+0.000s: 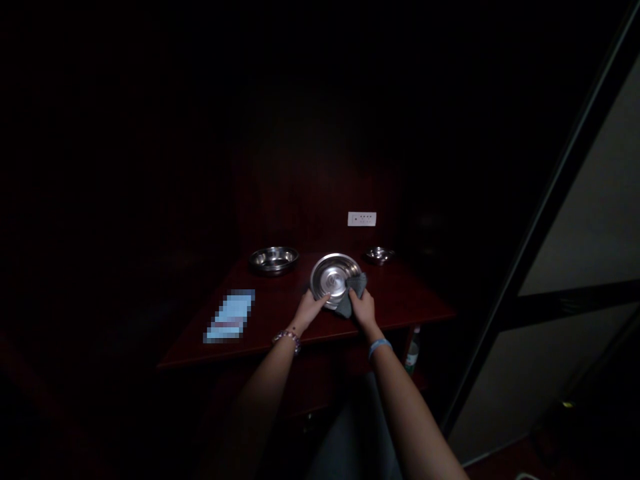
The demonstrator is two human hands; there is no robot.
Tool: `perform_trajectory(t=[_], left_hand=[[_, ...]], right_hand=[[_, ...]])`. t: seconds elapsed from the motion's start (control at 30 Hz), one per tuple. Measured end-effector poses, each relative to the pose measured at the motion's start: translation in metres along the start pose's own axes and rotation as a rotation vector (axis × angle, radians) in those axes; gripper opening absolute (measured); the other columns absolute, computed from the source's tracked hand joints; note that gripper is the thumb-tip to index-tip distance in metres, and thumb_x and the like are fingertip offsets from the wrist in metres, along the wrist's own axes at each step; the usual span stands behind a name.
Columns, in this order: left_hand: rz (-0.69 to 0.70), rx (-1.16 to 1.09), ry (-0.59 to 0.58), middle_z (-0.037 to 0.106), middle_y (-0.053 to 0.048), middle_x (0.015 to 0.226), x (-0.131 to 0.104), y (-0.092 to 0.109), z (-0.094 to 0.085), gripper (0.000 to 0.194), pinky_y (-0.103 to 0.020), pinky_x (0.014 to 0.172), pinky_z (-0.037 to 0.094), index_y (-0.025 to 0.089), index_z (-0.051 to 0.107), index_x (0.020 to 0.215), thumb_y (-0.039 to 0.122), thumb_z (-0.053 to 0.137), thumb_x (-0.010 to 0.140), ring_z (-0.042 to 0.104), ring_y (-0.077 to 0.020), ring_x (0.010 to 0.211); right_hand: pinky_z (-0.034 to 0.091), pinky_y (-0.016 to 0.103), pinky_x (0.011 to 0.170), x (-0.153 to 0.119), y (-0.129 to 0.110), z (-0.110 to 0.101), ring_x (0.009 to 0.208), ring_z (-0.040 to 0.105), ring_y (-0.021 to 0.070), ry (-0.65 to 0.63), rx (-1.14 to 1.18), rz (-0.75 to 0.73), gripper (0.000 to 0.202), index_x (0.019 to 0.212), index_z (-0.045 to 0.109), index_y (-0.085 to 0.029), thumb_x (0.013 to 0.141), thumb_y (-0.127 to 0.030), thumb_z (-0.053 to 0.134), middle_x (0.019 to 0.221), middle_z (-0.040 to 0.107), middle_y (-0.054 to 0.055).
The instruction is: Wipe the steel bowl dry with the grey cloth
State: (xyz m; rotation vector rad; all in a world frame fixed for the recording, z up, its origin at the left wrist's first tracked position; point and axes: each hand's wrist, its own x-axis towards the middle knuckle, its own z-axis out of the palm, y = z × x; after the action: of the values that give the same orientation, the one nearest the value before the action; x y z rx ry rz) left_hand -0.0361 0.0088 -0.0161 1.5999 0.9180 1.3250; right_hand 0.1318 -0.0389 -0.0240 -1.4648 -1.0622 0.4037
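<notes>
A shiny metal bowl (334, 279) is tilted towards me above the front of the dark red desk (280, 307). My left hand (311, 309) grips its lower left rim, the thumb lying over the inside. On the right side, my right hand (363, 308) holds a grey-green cloth (345, 303) against the bowl's rim and inner wall. The right fingers are partly hidden behind the cloth and bowl. Behind these, another metal basin (274, 260) stands at the back left, and a smaller metal dish (379, 255) at the back right.
A blurred-out light blue rectangle (230, 317) lies on the desk's left side. A white socket panel (362, 219) is on the back wall. Below the desk's right end stands a plastic bottle (413, 353). A pale panel door with a dark frame (555, 305) rises at the right.
</notes>
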Motion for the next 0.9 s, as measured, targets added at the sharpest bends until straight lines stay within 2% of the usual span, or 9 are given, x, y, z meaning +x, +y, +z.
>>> perform_trajectory(t=[0.13, 0.3, 0.4, 0.7, 0.9], left_hand=[[0.005, 0.002, 0.003, 0.069, -0.021, 0.129, 0.0019, -0.0043, -0.0002, 0.048, -0.046, 0.112, 0.044, 0.011, 0.065, 0.119, 0.030, 0.075, 0.076, 0.063, -0.0340, 0.124], [-0.012, -0.011, 0.011, 0.069, -0.019, 0.129, 0.0038, -0.0094, -0.0003, 0.054, -0.046, 0.111, 0.046, 0.010, 0.064, 0.122, 0.035, 0.077, 0.076, 0.064, -0.0316, 0.124], [-0.017, -0.030, 0.013, 0.071, -0.016, 0.127, 0.0036, -0.0087, -0.0001, 0.051, -0.047, 0.110, 0.048, 0.012, 0.065, 0.120, 0.033, 0.077, 0.075, 0.064, -0.0316, 0.123], [-0.011, -0.042, -0.002, 0.071, -0.015, 0.127, 0.0019, -0.0033, 0.0006, 0.048, -0.041, 0.109, 0.048, 0.014, 0.066, 0.118, 0.030, 0.077, 0.075, 0.066, -0.0283, 0.121], [-0.033, -0.037, -0.003, 0.071, -0.015, 0.126, 0.0012, -0.0037, -0.0002, 0.047, -0.043, 0.106, 0.051, 0.014, 0.064, 0.121, 0.030, 0.074, 0.077, 0.065, -0.0301, 0.122]], right_hand=[[0.054, 0.031, 0.091, -0.0015, -0.0030, -0.0011, 0.103, 0.073, 0.0245, 0.001, 0.014, 0.015, 0.034, 0.111, 0.074, -0.016, 0.092, -0.039, 0.060, 0.110, 0.078, 0.015], [0.055, 0.031, 0.088, 0.0002, -0.0040, -0.0010, 0.101, 0.074, 0.0246, -0.016, 0.021, 0.080, 0.053, 0.115, 0.073, -0.017, 0.087, -0.061, 0.062, 0.109, 0.078, 0.013], [0.054, 0.033, 0.089, 0.0014, -0.0027, -0.0009, 0.100, 0.074, 0.0256, -0.009, 0.020, 0.090, 0.058, 0.113, 0.074, -0.017, 0.089, -0.067, 0.057, 0.108, 0.078, 0.014], [0.055, 0.030, 0.083, 0.0024, 0.0036, 0.0000, 0.097, 0.075, 0.0260, 0.018, -0.021, 0.032, 0.048, 0.108, 0.075, -0.015, 0.094, -0.055, 0.053, 0.105, 0.078, 0.015], [0.055, 0.032, 0.085, 0.0029, 0.0049, 0.0007, 0.099, 0.074, 0.0280, 0.029, -0.054, 0.021, 0.044, 0.109, 0.074, -0.013, 0.095, -0.050, 0.055, 0.107, 0.077, 0.018]])
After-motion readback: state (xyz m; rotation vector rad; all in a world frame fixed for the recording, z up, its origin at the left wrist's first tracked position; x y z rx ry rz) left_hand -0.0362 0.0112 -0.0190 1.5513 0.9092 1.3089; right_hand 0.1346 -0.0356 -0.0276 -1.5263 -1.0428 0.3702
